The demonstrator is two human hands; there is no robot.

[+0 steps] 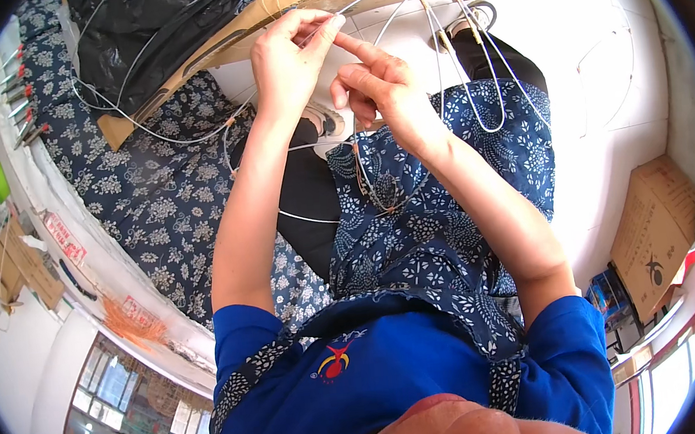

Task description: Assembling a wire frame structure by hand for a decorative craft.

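The white floor (585, 51) spreads openly at right; the edge of the cardboard (121, 131) limits the far side. The left hand (289, 67) has its grip pinched on the white wire (362, 0). The right hand (390, 93) is just beside; its grip I cannot tell.

Visible item count
Hands: two — left hand (289, 73), right hand (395, 95). Shoes (331, 124): two. Blue shirt (414, 364): one. Patterned apron (403, 241): one. Black plastic sheet (152, 45): one. Cardboard box (655, 231), right side: one. Red-handled tools (20, 92), left side: at least four. White wires (492, 130): several — too entangled for exact counting.
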